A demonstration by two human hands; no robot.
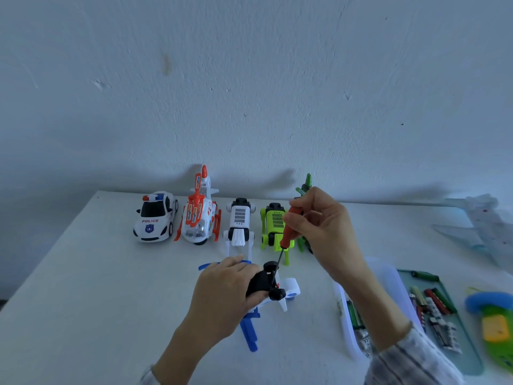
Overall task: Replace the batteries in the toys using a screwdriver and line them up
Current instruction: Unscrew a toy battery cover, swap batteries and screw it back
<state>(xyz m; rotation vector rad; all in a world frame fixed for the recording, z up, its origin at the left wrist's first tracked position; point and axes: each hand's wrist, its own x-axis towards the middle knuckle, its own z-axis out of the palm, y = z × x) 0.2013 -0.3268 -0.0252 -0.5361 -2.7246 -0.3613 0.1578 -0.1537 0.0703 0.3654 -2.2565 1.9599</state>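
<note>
Screwdriver (pixel 288 228) tip-down on held blue-white toy (pixel 273 294)

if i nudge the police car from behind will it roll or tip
The police car would probably roll: it stands upright on its wheels on the flat table. It looks low and wide, so tipping seems unlikely. Likely light plastic.

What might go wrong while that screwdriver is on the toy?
The screwdriver, pinched high on its handle by the right hand, may slip off the screw. The toy is steadied only by the left hand and could twist. A freed screw might roll off the table.
</note>
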